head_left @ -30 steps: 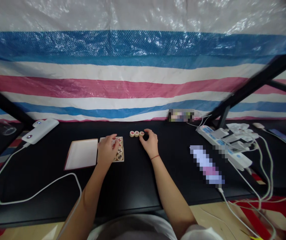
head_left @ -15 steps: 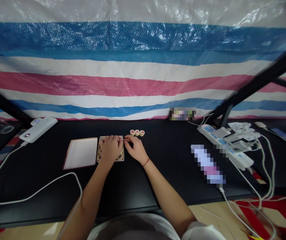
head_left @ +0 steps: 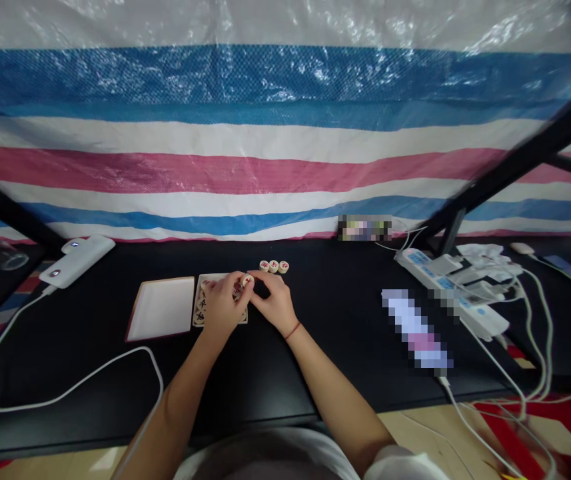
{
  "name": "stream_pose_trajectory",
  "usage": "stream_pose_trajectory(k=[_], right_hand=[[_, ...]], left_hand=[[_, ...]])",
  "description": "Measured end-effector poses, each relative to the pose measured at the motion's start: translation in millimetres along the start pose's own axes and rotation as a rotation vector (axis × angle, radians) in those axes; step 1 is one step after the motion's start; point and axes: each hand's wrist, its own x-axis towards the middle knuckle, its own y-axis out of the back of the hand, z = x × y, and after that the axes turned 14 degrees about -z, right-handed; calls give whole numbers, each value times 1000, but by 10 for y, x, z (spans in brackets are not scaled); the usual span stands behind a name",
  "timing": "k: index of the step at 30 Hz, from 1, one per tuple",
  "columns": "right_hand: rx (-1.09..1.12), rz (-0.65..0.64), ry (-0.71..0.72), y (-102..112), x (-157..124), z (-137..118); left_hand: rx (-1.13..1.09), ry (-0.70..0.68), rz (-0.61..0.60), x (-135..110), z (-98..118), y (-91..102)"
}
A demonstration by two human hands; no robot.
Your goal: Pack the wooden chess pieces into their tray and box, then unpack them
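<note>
Two-handed, working at the middle of a black table (head_left: 265,373). Sitting with a white power bank (head_left: 78,261) at the far left, its white cable (head_left: 65,393) looping across the near part of the table. Having a shallow white lid (head_left: 162,308) lying flat just left of an open box (head_left: 200,303) of round wooden pieces, the two touching edge to edge. Resting the left hand (head_left: 222,308) over the box, covering most of it, and pinching one round piece (head_left: 246,281) with a red mark in the fingertips, just above the box's far right corner. Holding the right hand (head_left: 275,303) just right of it, fingers curled and touching that same piece; not managing to tell whether gripping or only touching. Facing a row of three pieces (head_left: 274,267) lying side by side just beyond the right hand. Having a white power strip (head_left: 452,290) with plugs well apart at the right.
</note>
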Motion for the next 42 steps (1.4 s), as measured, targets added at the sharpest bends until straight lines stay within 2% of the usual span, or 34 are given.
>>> stream_pose_trajectory(k=[4,8,11,14,19,23,25,27,28,31,33,35,38,40,42], right_hand=[[-76,98,-54,117,14,121],[-166,258,-339,383,0,427],[-281,202,-543,536,-35,592],[-350,84,-634,555,-55,627],[-373,5,-638,472,-52,610],[-348,21,-624,490,-43,597],[-299,98,-557,501,-27,532],[-169,142,-411,476,-7,411],[-73,121,-325,445,2,335],[200,-78,-136,290,12,110],[268,-162,-96,179,7,10],[279,-168,-104,113,4,-19],[230,-70,-132,159,10,73],[128,78,-183,279,15,209],[-16,239,-298,422,8,379]], left_hand=[[-231,14,28,-1,-7,3],[-356,98,38,15,-62,34],[-434,139,5,30,-108,41],[-536,236,-19,43,-135,22],[-602,309,-49,49,-112,17],[-414,246,-53,39,-64,48],[-312,177,-47,32,-52,44],[-219,100,-41,23,-58,17],[-175,57,-41,17,-69,-3],[-73,-76,-48,1,-118,-61],[-34,-142,-46,-8,-147,-86],[-14,-181,-37,-13,-158,-99],[-16,-190,-53,-15,-139,-102],[-40,-171,-79,-16,-112,-97],[-69,-138,-96,-16,-88,-86]])
